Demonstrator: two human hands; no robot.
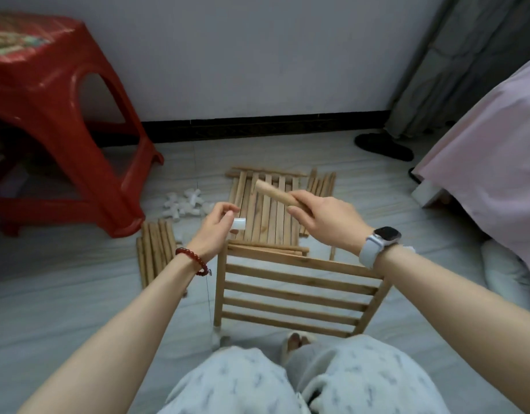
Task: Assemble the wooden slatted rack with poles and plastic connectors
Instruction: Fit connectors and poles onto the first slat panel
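Your right hand (320, 218) grips a short round wooden pole (274, 193), pale and smooth, its free end pointing up and to the left. Your left hand (214, 227) pinches a small white plastic connector (239, 224) between thumb and fingers, just left of the pole and apart from it. Both are held in the air above the far slatted panel (265, 209), which lies flat on the floor (78, 294) with its light-wood slats running away from you. A second slatted panel (296, 291) stands tilted nearer you, overlapping the far panel's near edge. Left of the far panel lies a heap of white connectors (186, 204), and nearer you a bundle of poles (154, 252); more poles (322, 182) lie at its right. A red plastic stool (57, 115) stands left of the connectors, and a dark slipper (383, 146) lies beyond, by the wall.
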